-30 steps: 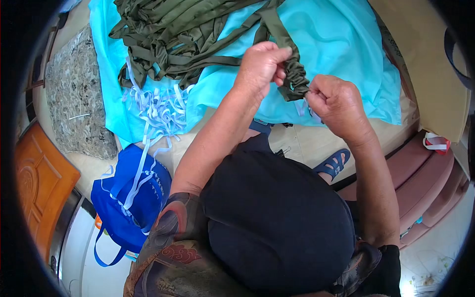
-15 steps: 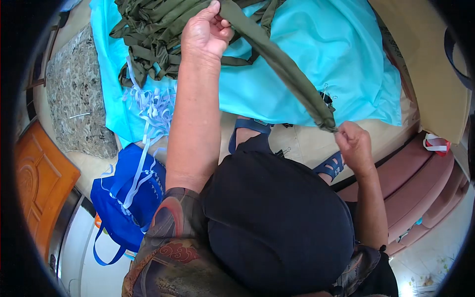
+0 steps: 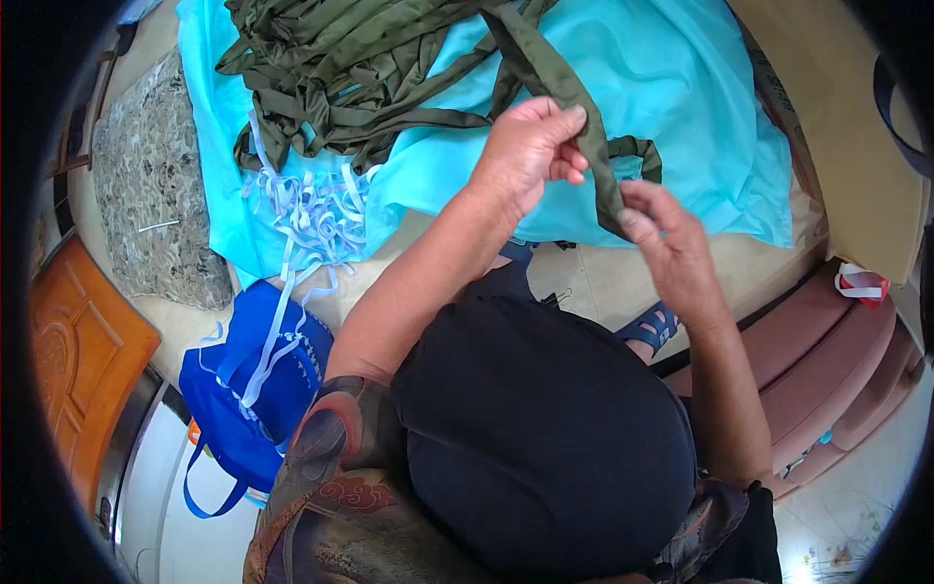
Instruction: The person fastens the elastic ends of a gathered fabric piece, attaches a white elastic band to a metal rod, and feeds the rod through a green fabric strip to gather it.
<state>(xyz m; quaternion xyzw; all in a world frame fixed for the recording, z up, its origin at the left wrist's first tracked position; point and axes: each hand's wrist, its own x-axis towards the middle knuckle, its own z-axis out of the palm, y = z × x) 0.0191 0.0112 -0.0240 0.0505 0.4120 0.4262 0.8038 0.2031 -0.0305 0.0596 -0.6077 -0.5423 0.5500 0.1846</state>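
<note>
A long olive-green fabric strip (image 3: 543, 63) runs down from the far side of the turquoise cloth (image 3: 671, 88) through both hands. My left hand (image 3: 525, 154) pinches it partway along, thumb on top and the other fingers curled. Lower and to the right, my right hand (image 3: 673, 243) grips the strip between thumb and fingers. A loop of green fabric (image 3: 644, 151) shows just beyond my right hand. More green strips (image 3: 341, 73) lie in a tangled heap on the cloth at the far left.
Thin pale-lilac ribbons (image 3: 316, 214) trail from the cloth into a blue bag (image 3: 229, 419) at my left. A patterned cushion (image 3: 146, 185) lies beyond the bag. Pink cushioned seating (image 3: 827, 370) and cardboard (image 3: 846, 117) are at my right. A black binder clip (image 3: 555, 300) is near my feet.
My left hand has come down and right along the strip, closer to my right hand. My right hand has moved slightly up, and a fabric loop now shows beyond it.
</note>
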